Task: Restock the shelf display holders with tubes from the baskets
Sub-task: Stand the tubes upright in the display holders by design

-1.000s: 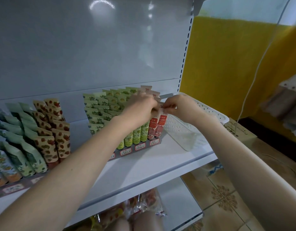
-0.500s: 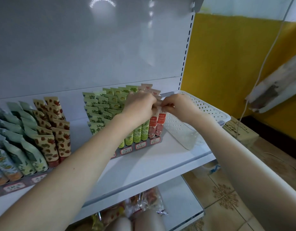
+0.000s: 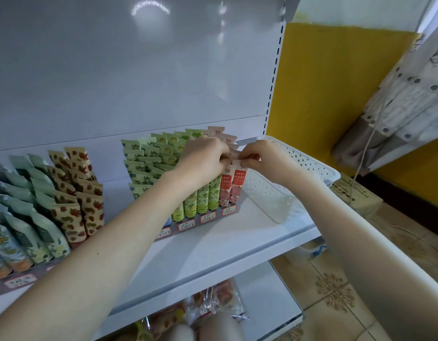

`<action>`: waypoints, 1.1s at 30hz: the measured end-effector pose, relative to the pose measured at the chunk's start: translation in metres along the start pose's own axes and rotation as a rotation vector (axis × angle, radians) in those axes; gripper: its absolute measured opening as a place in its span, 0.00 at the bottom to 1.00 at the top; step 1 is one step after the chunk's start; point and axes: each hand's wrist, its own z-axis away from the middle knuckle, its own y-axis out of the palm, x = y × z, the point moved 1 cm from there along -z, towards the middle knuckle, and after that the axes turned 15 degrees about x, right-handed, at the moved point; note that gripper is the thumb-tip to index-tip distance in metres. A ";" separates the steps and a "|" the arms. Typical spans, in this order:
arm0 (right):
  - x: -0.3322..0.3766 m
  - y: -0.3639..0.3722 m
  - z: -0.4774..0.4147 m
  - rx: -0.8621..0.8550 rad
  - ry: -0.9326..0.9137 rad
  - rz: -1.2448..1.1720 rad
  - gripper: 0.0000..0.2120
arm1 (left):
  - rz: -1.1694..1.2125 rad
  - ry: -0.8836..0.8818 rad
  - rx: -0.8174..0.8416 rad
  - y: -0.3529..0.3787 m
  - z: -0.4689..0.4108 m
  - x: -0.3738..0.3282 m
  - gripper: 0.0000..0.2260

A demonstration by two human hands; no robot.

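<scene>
We saw both hands raised to the right display holder (image 3: 205,219), which stood on the white shelf (image 3: 237,242). The left hand (image 3: 203,157) had its fingers curled over the tops of the tubes, and it pinched the flat upper ends of the red tubes (image 3: 231,187) in the rightmost column of this holder. The right hand (image 3: 261,157) came from the right side. Its thumb and fingers pinched the same flat ends, so the two hands were almost touching.

The front red tubes stood upright in the holder, just left of the white perforated basket (image 3: 301,166) at the right end of the shelf. We could not tell what lay inside the basket. Left of the red tubes stood columns of green tubes (image 3: 203,198), partly hidden by the left forearm.

Further left, a second holder (image 3: 18,281) carried strawberry-print tubes (image 3: 75,210) and pale blue-green tubes (image 3: 28,230). On the lower shelf (image 3: 262,291) lay some snack packets (image 3: 213,303). A cardboard box (image 3: 356,195) stood right of the basket and lower down, in front of the yellow wall (image 3: 324,82).
</scene>
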 end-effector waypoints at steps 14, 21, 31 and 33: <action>0.000 -0.010 -0.021 -0.023 0.028 -0.068 0.07 | -0.043 -0.088 0.095 -0.015 -0.017 0.013 0.08; 0.000 -0.003 -0.028 -0.035 -0.003 -0.015 0.07 | -0.076 -0.078 0.130 -0.015 -0.024 0.015 0.08; -0.001 -0.012 -0.035 -0.082 0.012 -0.055 0.08 | -0.035 -0.054 -0.002 -0.017 -0.032 0.030 0.09; -0.002 -0.012 -0.037 -0.068 0.023 -0.047 0.08 | -0.044 -0.046 0.004 -0.015 -0.034 0.031 0.08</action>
